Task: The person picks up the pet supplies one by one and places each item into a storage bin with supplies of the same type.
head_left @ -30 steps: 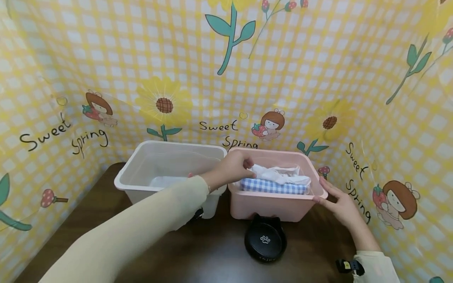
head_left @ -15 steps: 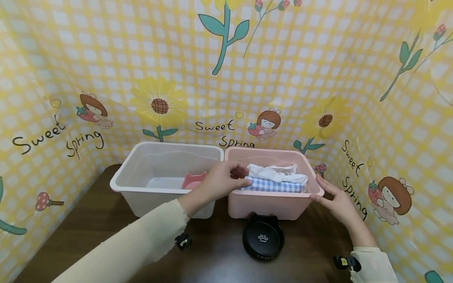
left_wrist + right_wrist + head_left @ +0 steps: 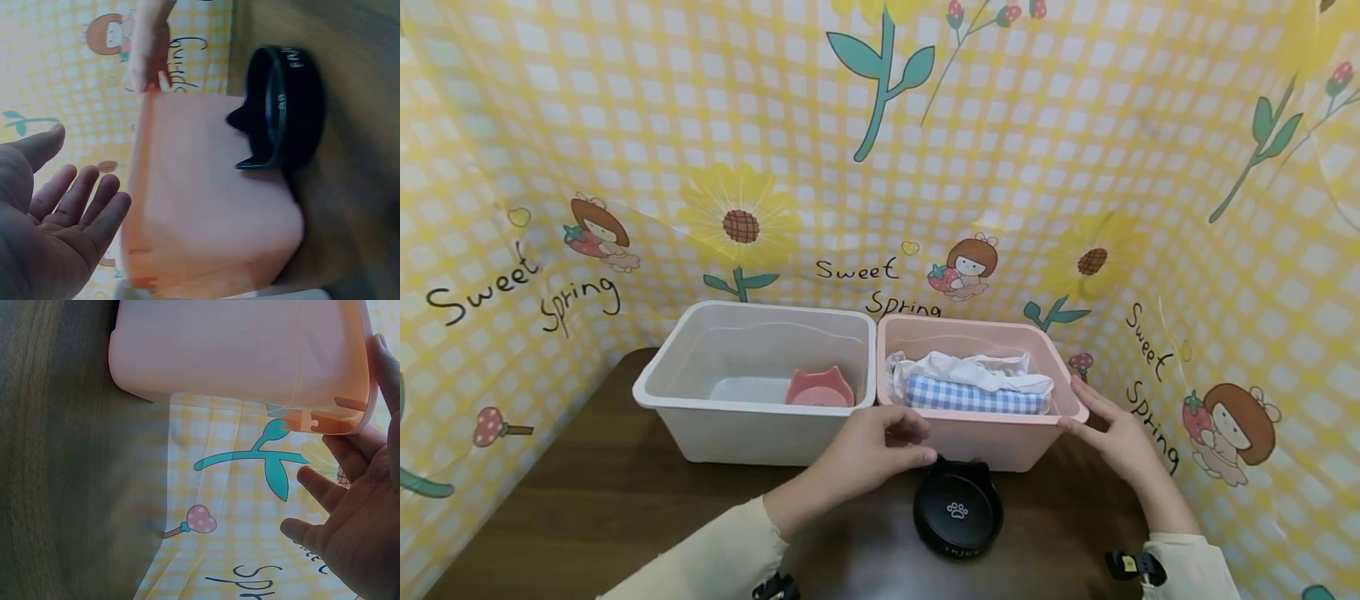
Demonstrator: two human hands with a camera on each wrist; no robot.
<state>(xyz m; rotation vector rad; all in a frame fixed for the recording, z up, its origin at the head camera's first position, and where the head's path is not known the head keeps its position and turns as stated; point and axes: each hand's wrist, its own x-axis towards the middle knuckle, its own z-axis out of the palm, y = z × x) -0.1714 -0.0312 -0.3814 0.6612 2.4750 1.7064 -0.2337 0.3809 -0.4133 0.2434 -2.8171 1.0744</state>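
Note:
My left hand [image 3: 868, 450] hovers in front of the pink bin [image 3: 1000, 446], close to the left of a black cat-eared bowl [image 3: 958, 525]. Nothing is held in it; the left wrist view shows its fingers loosely extended. At the pink bin's front right corner, my right hand [image 3: 1116, 433] rests with thumb and fingers against the rim. Inside that bin lie a blue-and-white checked cloth [image 3: 973, 396] and a crumpled white cloth [image 3: 970, 368]. A pink cat-eared bowl [image 3: 820, 390] sits in the right part of the off-white bin [image 3: 737, 433].
Both bins stand side by side on a dark wooden table [image 3: 580, 467]. A yellow checked sheet [image 3: 820, 183] printed with flowers hangs behind them and on both sides. The black bowl is against or just before the pink bin's front.
My left hand has drawn back from over the cloths, toward me and down in front of the pink bin. That uncovered the pink bowl and the cloths' left end. My right hand stays at the corner.

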